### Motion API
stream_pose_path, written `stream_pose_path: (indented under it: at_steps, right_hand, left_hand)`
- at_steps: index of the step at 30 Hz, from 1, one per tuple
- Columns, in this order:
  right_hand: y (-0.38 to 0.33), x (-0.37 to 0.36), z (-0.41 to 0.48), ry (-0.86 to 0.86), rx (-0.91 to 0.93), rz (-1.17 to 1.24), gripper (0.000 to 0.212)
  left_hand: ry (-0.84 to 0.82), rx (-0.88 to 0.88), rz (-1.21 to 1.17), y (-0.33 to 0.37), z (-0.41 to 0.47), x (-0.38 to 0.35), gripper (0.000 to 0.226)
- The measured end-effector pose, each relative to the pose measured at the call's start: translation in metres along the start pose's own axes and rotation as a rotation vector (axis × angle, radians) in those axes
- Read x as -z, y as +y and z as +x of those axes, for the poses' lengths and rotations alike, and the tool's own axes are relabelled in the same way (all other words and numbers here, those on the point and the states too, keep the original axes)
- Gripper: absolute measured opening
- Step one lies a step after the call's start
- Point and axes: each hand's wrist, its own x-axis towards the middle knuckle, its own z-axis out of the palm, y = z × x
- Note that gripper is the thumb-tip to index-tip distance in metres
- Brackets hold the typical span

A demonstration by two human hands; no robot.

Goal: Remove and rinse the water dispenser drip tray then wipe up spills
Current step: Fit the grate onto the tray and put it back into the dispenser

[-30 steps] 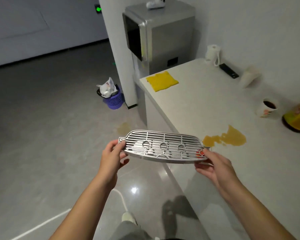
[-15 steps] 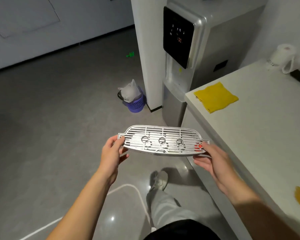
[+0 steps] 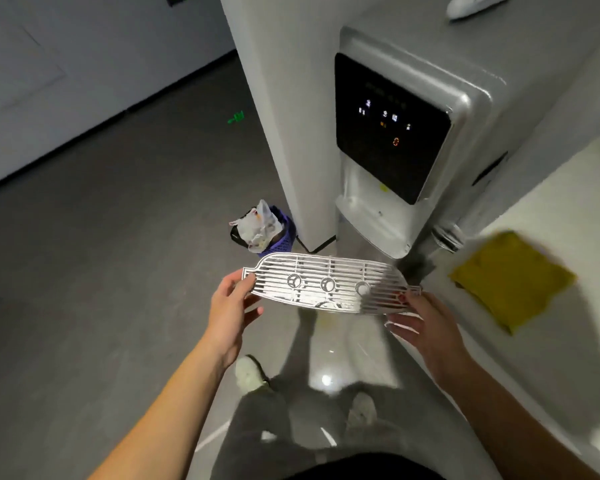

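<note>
Holding the tray (image 3: 326, 284) flat in the air, I have it by both ends. My left grip (image 3: 229, 306) pinches the left end, thumb on top and fingers beneath. My right grip (image 3: 426, 323) pinches the right tip the same way. The tray hangs in front of the dispenser (image 3: 395, 133), below its bay (image 3: 371, 223), touching nothing but my fingers.

The bay is bare, so I judge the removal done. Whether the tray has been rinsed I cannot tell; it shines, but that may be only the light. No sink is in view. If rinsing is yet to come, the next move calls for a level carry, so that nothing on the grille runs off. If the tray is going back, it must be lifted to the bay, squared with the opening and slid in flat. Wiping is not yet done by my reckoning: the cloth (image 3: 510, 282) lies folded on the worktop (image 3: 551, 358) to my right, near its edge and just beside the dispenser.

Below is a smooth grey floor (image 3: 101, 271) that throws back the light. It carries a faint yellowish mark (image 3: 323, 321) under the tray, perhaps a spill. A bin (image 3: 284, 237) with a bag in it stands by the white pillar (image 3: 274, 133), left of the dispenser.
</note>
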Motion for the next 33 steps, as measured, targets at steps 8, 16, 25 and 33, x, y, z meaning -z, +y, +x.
stream_pose_path:
  at_steps: [8, 16, 25, 33]
  right_hand:
    - [-0.005, -0.067, 0.076, 0.258, -0.005, 0.145, 0.023]
    - [0.022, -0.102, 0.139, 0.526, -0.033, 0.354, 0.034]
    - [0.062, -0.091, 0.228, 0.688, -0.097, 0.501, 0.023]
    - [0.087, -0.065, 0.283, 0.746, -0.074, 0.417, 0.013]
  left_hand:
    - [-0.29, 0.092, 0.091, 0.052, 0.177, -0.037, 0.008]
    - [-0.596, 0.153, 0.307, 0.069, 0.325, -0.106, 0.028]
    - [-0.634, 0.251, 0.41, 0.017, 0.428, -0.178, 0.013]
    - [-0.629, 0.199, 0.464, -0.03, 0.458, -0.215, 0.026]
